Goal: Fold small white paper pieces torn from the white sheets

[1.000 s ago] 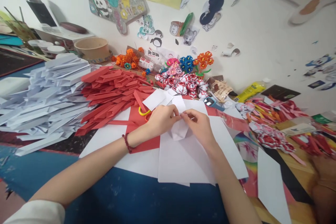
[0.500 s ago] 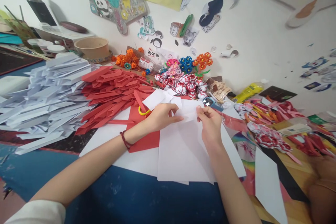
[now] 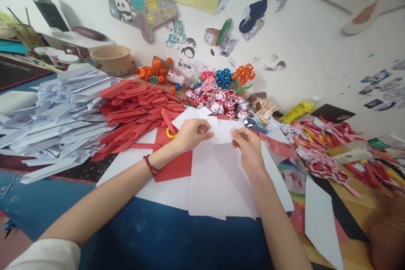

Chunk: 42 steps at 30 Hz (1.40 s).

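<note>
A small white paper piece [image 3: 222, 133] is stretched between my two hands, above a stack of white sheets [image 3: 221, 181]. My left hand [image 3: 192, 134] pinches its left end between thumb and fingers. At the right end, my right hand [image 3: 248, 145] grips the paper the same way. Other small white slips [image 3: 188, 114] lie just behind my left hand. Under my left wrist lies a red sheet [image 3: 174, 166], and a yellow ring-shaped handle [image 3: 171, 133] shows beside that hand.
Piles of folded white strips [image 3: 66, 114] and red strips [image 3: 136, 114] stand at left. Red-and-white paper flowers [image 3: 221, 102] sit by the wall. A bowl [image 3: 111, 58] is at back left. Another person's arm [image 3: 387, 228] is at the right edge, near a white sheet [image 3: 322, 221].
My left thumb and fingers have closed onto the paper's left end. My right hand has shifted slightly left, and the paper now lies straighter between both hands.
</note>
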### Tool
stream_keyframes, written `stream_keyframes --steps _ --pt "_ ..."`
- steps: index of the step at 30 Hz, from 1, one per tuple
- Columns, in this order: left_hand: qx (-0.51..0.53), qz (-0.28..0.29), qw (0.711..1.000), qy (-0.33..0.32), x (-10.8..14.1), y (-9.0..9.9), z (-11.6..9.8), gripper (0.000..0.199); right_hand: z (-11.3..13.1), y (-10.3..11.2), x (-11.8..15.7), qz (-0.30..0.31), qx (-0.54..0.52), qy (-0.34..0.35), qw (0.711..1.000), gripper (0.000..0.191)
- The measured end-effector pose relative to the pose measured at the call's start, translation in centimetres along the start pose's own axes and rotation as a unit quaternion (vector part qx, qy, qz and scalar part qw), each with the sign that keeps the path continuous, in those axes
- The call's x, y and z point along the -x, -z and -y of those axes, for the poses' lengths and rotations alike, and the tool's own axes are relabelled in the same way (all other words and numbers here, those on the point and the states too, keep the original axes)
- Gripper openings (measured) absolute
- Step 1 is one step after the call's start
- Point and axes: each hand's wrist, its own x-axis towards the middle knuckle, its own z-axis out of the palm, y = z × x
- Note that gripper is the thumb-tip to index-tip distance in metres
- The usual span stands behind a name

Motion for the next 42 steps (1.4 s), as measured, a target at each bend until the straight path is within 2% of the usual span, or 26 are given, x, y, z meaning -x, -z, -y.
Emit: stream_keyframes --steps 2,6,9,12,20,25,31,36,42 --pt "-0.029 0.015 0.999 0.007 -0.2 0.2 0.2 0.015 -0.5 0.4 -0.3 0.032 0.076 -0.002 0.997 0.026" --pt "-0.140 0.074 0.987 0.008 -0.1 0.2 0.8 0.009 -1.5 1.1 -0.9 0.106 0.208 -0.014 0.972 0.023" --pt "-0.233 0.078 0.969 -0.028 0.3 -0.1 1.0 0.006 -1.5 1.2 -0.8 0.167 0.270 -0.031 0.948 0.020" --pt "-0.259 0.080 0.961 -0.044 0.5 -0.3 1.0 0.011 -1.1 0.9 -0.5 0.193 0.329 -0.017 0.924 0.017" --pt "-0.283 0.063 0.956 -0.052 0.3 -0.9 1.4 0.011 -1.3 0.2 -0.4 0.145 0.403 0.056 0.902 0.018" --pt "-0.288 0.059 0.954 -0.065 0.3 -1.2 1.5 0.015 -1.9 0.0 -0.5 0.130 0.384 0.103 0.908 0.019" --pt "-0.308 0.052 0.947 -0.076 0.4 -1.4 1.5 0.014 -2.2 -0.6 -0.5 0.103 0.393 0.142 0.903 0.007" --pt "-0.313 0.049 0.945 -0.086 0.5 -1.5 1.6 0.016 -2.3 -0.7 -0.5 0.110 0.396 0.171 0.896 0.010" --pt "-0.313 0.056 0.938 -0.140 0.6 -1.6 1.6 0.024 -2.3 -0.7 -0.3 0.124 0.426 0.198 0.874 0.017"
